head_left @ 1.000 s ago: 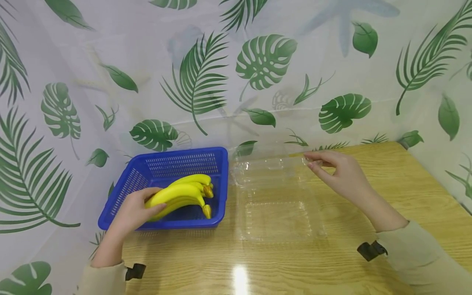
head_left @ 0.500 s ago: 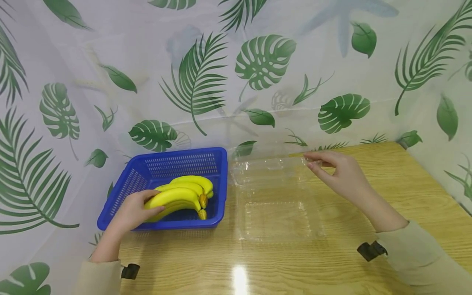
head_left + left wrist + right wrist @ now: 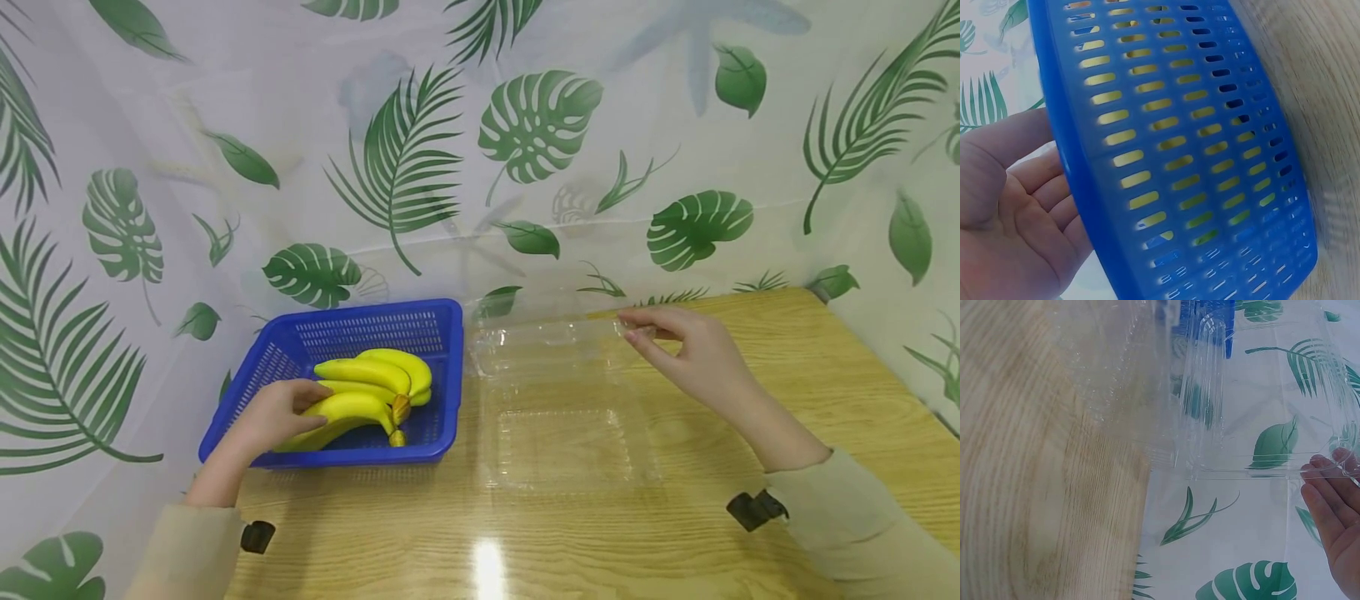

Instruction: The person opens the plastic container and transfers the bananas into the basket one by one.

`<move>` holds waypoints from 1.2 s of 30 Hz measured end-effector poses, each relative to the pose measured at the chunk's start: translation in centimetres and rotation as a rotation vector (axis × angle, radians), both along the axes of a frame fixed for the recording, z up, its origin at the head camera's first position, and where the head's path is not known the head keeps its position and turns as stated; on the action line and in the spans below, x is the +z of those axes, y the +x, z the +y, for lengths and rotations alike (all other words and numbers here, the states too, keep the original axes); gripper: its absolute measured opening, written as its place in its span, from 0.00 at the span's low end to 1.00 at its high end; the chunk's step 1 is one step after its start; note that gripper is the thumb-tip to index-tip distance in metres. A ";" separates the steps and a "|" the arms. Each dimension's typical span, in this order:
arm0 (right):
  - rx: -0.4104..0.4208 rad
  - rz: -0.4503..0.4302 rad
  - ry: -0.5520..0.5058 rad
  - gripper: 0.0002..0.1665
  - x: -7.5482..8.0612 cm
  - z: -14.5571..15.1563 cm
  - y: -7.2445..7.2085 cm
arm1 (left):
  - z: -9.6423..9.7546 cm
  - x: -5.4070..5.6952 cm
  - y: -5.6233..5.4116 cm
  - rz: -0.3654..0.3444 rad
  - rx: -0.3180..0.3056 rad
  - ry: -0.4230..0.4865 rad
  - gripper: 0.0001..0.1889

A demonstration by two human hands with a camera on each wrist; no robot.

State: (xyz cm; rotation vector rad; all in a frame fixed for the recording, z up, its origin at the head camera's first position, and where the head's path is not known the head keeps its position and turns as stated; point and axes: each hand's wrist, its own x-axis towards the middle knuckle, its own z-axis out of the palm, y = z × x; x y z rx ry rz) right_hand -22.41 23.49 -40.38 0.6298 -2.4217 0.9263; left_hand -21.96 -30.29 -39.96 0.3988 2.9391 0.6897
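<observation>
In the head view, yellow bananas [image 3: 348, 408] lie in a blue plastic basket [image 3: 452, 383] on the left of the table. My left hand [image 3: 270, 417] reaches over the basket's near left side, thumb and fingers curled around the front banana's left end. The left wrist view hides its fingertips behind the basket wall [image 3: 1166, 144]. To the right, a clear plastic clamshell container [image 3: 566, 483] stands with its lid [image 3: 525, 350] raised at the back. My right hand [image 3: 686, 354] pinches the lid's right edge; the right wrist view shows its fingers [image 3: 1329, 487] at that edge.
The wooden table [image 3: 750, 400] extends to the right and front. A white cloth [image 3: 465, 208] printed with green leaves hangs behind it and along both sides. The basket stands close beside the container's left side.
The bananas have shifted and turned in the basket, the front stems moving left, and more of the rear bananas shows. My left hand has moved slightly left. The right hand and container stayed still.
</observation>
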 end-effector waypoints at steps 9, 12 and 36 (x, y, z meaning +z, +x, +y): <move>0.000 0.009 0.009 0.16 -0.1 0.1 -0.1 | 0.0 -0.1 -0.3 -0.011 0.018 0.017 0.21; -0.003 0.007 0.010 0.16 0.0 0.1 -0.1 | 0.0 -0.1 -0.2 -0.016 0.032 0.039 0.21; -0.003 -0.005 0.015 0.16 0.0 0.0 0.0 | 0.0 0.8 -0.1 -0.006 0.134 0.222 0.21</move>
